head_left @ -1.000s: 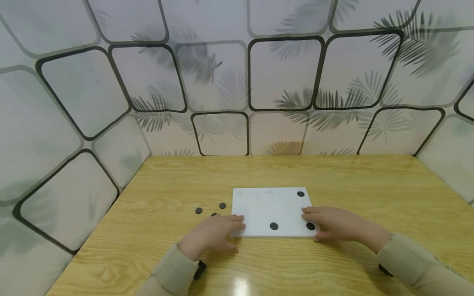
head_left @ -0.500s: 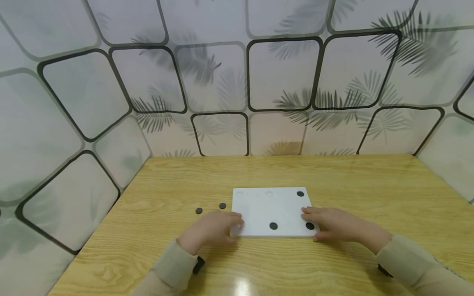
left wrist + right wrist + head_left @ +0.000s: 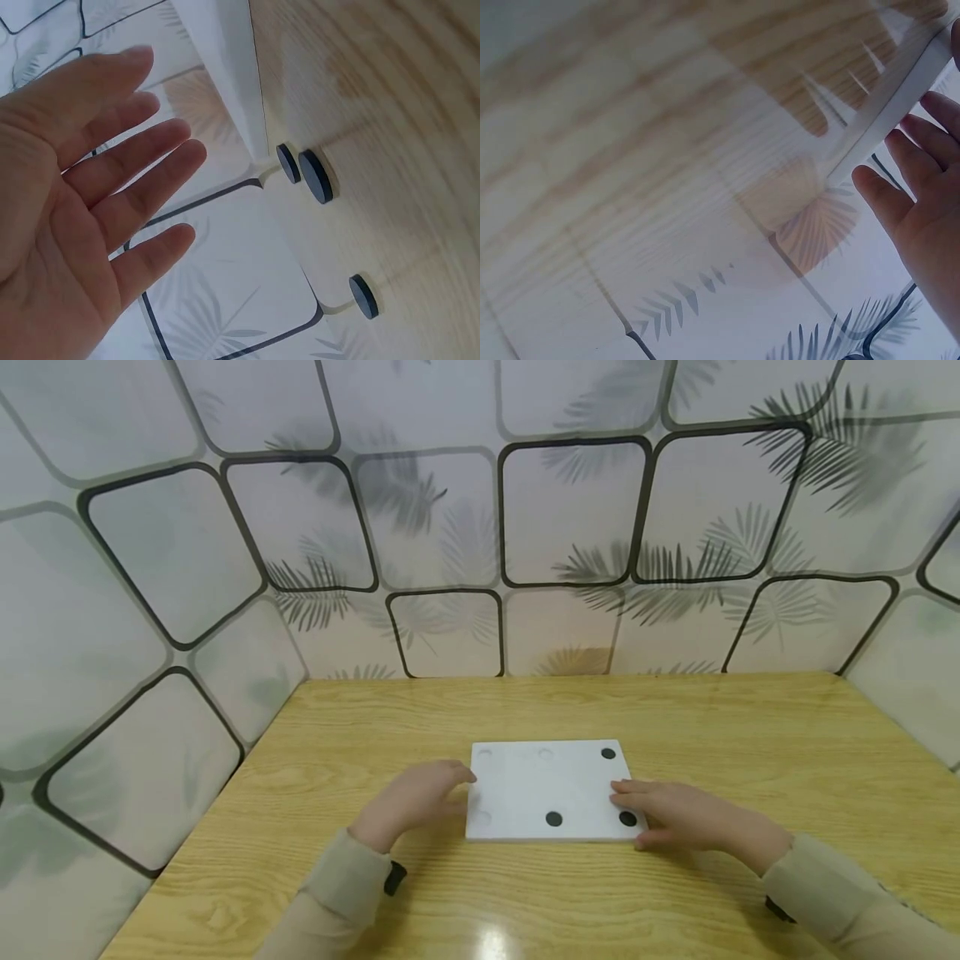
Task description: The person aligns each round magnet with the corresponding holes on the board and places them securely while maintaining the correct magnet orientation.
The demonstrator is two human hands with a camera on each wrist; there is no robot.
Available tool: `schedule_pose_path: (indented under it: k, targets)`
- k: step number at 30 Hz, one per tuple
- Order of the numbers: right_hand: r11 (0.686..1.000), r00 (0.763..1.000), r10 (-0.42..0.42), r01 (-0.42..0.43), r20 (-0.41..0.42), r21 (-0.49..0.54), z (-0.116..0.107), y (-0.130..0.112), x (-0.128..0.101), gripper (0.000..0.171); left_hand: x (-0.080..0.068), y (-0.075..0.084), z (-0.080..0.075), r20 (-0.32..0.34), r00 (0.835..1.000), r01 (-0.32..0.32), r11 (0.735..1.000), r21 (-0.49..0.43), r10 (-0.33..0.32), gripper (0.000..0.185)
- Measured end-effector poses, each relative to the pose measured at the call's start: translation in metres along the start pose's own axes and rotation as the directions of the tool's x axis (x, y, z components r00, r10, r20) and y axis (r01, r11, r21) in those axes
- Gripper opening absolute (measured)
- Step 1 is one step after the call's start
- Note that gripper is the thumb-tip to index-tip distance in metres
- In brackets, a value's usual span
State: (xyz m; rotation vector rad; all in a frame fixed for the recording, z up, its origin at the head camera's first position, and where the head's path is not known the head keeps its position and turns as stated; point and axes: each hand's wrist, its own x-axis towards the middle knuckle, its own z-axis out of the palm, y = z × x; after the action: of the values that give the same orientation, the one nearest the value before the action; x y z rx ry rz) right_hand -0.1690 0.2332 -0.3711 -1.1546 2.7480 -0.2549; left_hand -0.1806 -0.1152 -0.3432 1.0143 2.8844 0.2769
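A white board (image 3: pixel 547 785) lies flat on the wooden table (image 3: pixel 675 718). Three black discs sit in its recesses: one at the far right (image 3: pixel 608 753), one at the near middle (image 3: pixel 554 818) and one at the near right (image 3: pixel 628 818). My left hand (image 3: pixel 450 787) hovers open just left of the board, fingers straight. In the left wrist view that hand (image 3: pixel 142 150) spreads above three loose black discs (image 3: pixel 316 176) on the table beside the board's edge (image 3: pixel 232 67). My right hand (image 3: pixel 651 808) rests with straight fingers (image 3: pixel 919 169) on the board's right side.
Patterned wall panels (image 3: pixel 570 510) enclose the table at the back and on both sides. The board has empty round recesses at the far left (image 3: pixel 483 753), far middle (image 3: pixel 545 752) and near left (image 3: pixel 482 817). Bare wood lies beyond the board.
My left hand has slid off the board's near left corner, away and to the left, uncovering a recess and hiding the loose discs in the head view. The right hand stays put.
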Motion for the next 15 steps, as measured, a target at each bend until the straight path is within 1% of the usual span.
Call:
schedule_pose_path:
  k: [4, 10, 12, 15]
  targets:
    - [1.000, 1.000, 0.005, -0.005, 0.002, 0.008, 0.001, 0.001, 0.000, 0.060, 0.004, -0.005, -0.001, -0.033, 0.999, 0.037, 0.999, -0.023, -0.038, 0.030]
    - [1.000, 1.000, 0.010, -0.010, 0.002, 0.007, 0.001, 0.001, 0.000, 0.060, 0.010, -0.009, -0.002, -0.084, 0.995, 0.051, 0.999, 0.008, -0.051, 0.028]
    - [1.000, 1.000, 0.010, -0.010, 0.003, 0.007, 0.001, 0.001, 0.000, 0.060, 0.012, -0.010, -0.003, -0.088, 0.995, 0.057, 0.998, 0.019, -0.055, 0.026]
    - [1.000, 1.000, 0.011, -0.011, 0.005, 0.012, 0.001, 0.001, 0.000, 0.060, 0.015, -0.012, -0.002, -0.059, 0.994, 0.089, 0.996, 0.027, -0.087, 0.026]
